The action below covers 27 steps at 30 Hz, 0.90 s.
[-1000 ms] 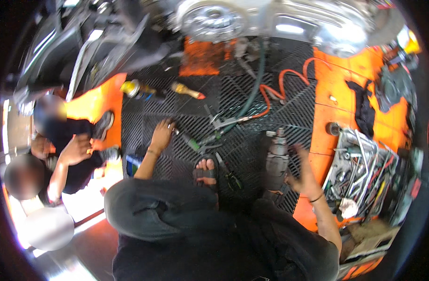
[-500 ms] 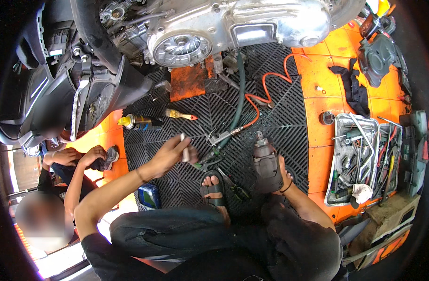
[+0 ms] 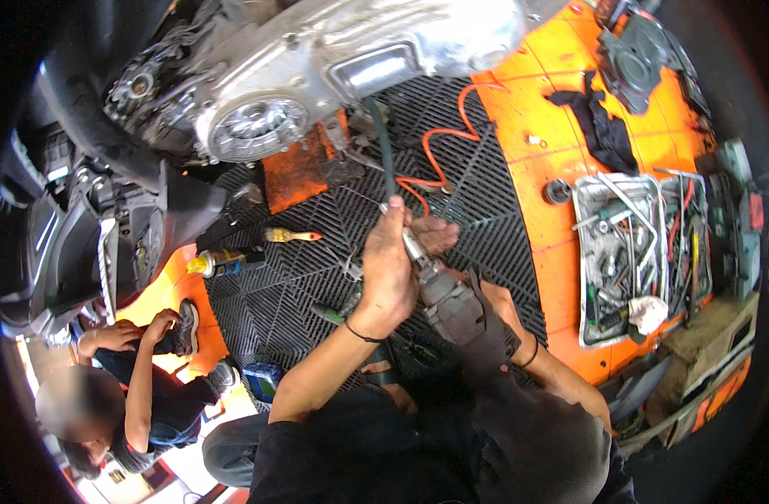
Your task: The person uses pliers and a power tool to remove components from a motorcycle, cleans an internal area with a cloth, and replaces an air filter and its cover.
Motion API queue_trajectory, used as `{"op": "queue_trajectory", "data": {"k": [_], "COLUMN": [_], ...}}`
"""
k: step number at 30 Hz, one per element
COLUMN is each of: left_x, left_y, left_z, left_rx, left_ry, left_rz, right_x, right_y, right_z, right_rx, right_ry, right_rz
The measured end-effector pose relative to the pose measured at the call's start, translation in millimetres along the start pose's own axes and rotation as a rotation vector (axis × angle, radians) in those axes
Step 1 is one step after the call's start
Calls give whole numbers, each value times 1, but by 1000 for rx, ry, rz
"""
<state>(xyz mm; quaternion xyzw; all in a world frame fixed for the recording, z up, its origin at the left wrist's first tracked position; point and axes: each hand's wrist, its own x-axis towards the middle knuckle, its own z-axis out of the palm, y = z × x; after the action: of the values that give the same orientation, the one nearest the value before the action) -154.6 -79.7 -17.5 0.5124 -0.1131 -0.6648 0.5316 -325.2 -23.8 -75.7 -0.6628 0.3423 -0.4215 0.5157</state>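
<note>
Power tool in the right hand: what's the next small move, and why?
I'd probably have the left hand press the metal socket firmly onto the power tool: the socket lies in line with the tool's front end, the right hand supports the tool, and full seating can't be confirmed by eye.

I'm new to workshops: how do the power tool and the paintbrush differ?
The power tool is dark and bulky; the paintbrush is slimmer, yellowish and red-tipped. The power tool is in the right hand; the paintbrush lies on the black mat.
</note>
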Motion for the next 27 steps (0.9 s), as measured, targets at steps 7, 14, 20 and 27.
{"op": "queue_trajectory", "data": {"k": [7, 14, 20, 27], "left_x": [-3, 17, 44, 57], "left_y": [-7, 87, 142, 149], "left_z": [-3, 7, 33, 27], "left_rx": [-85, 290, 238, 217], "left_ry": [-266, -502, -417, -388], "left_rz": [255, 432, 391, 378], "right_x": [-4, 86, 157, 168], "right_y": [5, -51, -67, -63], "right_z": [13, 18, 13, 14], "right_rx": [240, 632, -123, -191], "right_ry": [-243, 8, 28, 23], "right_rz": [342, 387, -224, -239]}}
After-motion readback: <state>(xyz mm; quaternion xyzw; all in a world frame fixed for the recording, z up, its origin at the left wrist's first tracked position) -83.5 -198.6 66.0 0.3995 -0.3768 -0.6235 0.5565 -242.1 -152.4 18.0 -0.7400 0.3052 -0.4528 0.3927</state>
